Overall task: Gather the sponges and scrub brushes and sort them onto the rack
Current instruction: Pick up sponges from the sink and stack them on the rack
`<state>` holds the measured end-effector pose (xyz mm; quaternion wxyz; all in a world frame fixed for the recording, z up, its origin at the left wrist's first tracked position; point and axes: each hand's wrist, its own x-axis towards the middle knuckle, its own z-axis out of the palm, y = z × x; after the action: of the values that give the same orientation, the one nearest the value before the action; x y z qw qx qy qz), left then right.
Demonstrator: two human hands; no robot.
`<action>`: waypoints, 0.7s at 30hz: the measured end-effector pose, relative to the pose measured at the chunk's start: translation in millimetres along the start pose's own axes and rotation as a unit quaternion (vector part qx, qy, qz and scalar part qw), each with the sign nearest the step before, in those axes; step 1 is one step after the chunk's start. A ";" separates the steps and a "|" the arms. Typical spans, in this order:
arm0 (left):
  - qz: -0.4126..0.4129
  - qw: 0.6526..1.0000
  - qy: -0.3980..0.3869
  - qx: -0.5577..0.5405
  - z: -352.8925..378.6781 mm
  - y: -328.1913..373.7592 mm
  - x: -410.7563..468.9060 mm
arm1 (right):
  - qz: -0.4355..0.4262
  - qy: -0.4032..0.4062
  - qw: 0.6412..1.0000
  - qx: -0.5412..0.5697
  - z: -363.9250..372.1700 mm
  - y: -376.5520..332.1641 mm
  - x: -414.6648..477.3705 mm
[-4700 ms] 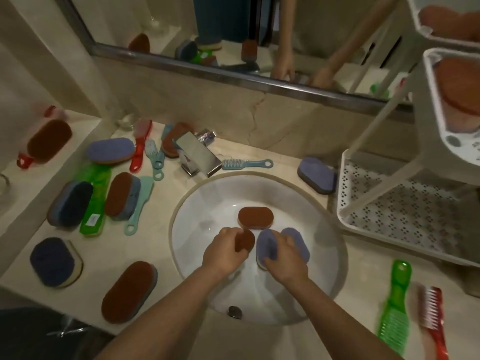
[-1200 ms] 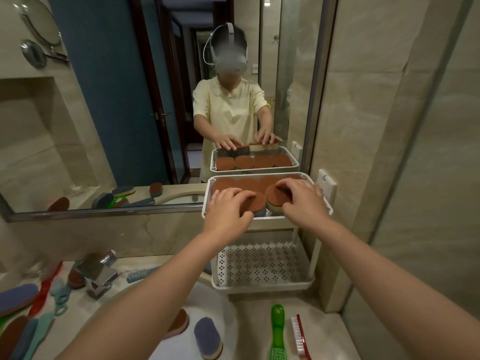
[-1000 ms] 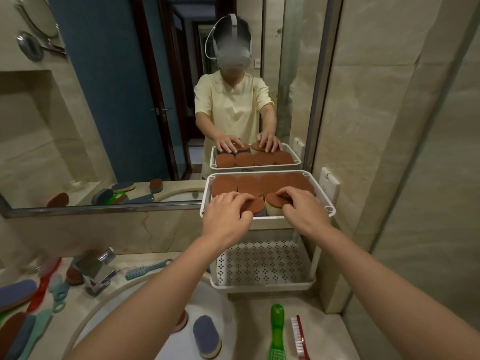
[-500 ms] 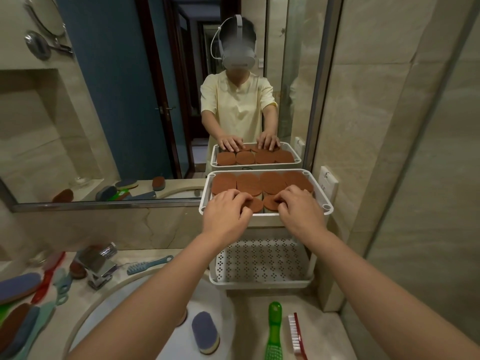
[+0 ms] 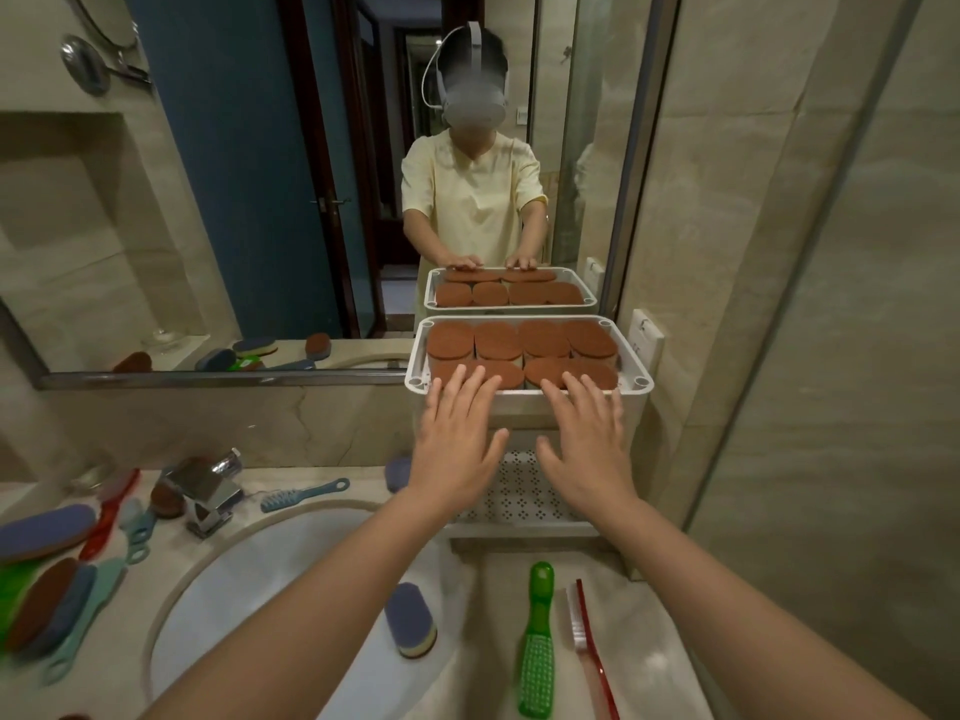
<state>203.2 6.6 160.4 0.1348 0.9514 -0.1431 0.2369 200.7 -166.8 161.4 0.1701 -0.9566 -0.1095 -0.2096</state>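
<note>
Fingers point(image 5: 470, 392) of the left hand point(image 5: 457, 449) and right hand point(image 5: 589, 452), curled on sponges point(image 5: 519, 340) before, now lie straight.

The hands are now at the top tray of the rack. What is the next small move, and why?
Probably draw the left hand and the right hand back, then lower one to the purple sponge in the sink. Both are open and hold nothing, the top tray looks full of brown sponges, and the perforated lower tray has bare room.

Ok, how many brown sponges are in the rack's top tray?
8 sponges: four in the back row, four in front, touched by the left hand and right hand. More may hide beneath.
</note>
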 end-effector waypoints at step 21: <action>-0.250 0.933 -0.149 -0.211 42.8 -85.3 -175.7 | 0.028 -0.218 0.952 0.213 129.2 -80.2 -108.8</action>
<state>100.7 108.0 21.9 0.3642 0.9306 0.0340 0.0151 128.5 -60.2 25.8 0.3480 -0.9231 -0.1595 0.0372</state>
